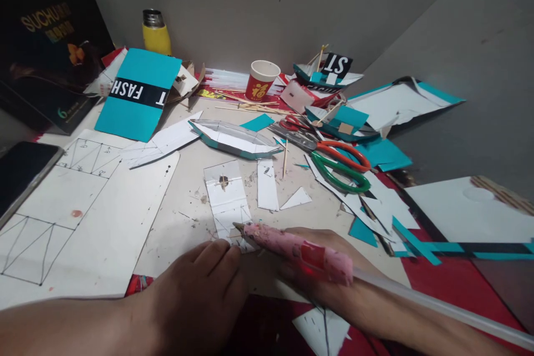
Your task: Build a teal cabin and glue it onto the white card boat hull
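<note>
My right hand [325, 283] is closed around a pink hot glue gun [300, 250] with a worn surface. A long translucent glue stick [438, 303] juts from its back end. The gun's metal tip points left, over the near part of a creased white card strip [227, 194] with pencil lines and a brown-edged hole. At the strip's near left edge, my left hand [208, 275] is curled shut on it, its fingertips hidden. Just beyond lies a folded boat-shaped card hull [236, 140]. Two loose white card pieces [267, 183] lie right of the strip.
Scissors with orange and green handles [340, 167] lie among scraps at right. Behind stand a red paper cup [262, 80], a yellow bottle [156, 33] and card boats [327, 75]. On the left are a drawn-on white card [92, 222], a phone [25, 172] and a black box [45, 39].
</note>
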The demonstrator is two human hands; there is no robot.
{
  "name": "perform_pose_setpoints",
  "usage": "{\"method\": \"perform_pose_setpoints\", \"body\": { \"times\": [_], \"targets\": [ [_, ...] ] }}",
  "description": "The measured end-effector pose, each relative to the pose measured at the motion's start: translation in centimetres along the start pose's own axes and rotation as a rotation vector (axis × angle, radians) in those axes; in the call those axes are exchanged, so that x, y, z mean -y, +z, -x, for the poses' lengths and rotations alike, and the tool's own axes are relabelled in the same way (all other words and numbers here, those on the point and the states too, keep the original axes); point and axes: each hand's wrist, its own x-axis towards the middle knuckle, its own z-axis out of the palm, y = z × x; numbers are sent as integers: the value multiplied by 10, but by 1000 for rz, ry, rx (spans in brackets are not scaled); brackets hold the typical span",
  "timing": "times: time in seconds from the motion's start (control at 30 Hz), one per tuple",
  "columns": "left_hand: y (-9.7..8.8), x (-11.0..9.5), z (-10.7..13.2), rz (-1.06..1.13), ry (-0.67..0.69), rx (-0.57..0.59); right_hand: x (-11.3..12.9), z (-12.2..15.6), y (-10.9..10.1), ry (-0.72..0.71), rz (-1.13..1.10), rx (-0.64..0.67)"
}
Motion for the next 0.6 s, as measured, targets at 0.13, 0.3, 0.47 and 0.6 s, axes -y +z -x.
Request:
{"method": "perform_pose_setpoints", "body": {
  "times": [0.13,0.3,0.47,0.6],
  "targets": [
    [-2,0,-1,-4,6,2,-6,2,4,-4,6,-26],
    [0,1,1,-3,14,10,-3,1,5,-13,47,-24],
    [0,0,2,-7,4,20,-1,1,7,-5,65,-53],
    [-2,-1,1,4,0,7,0,1,5,51,38,-15]
  ]
}}
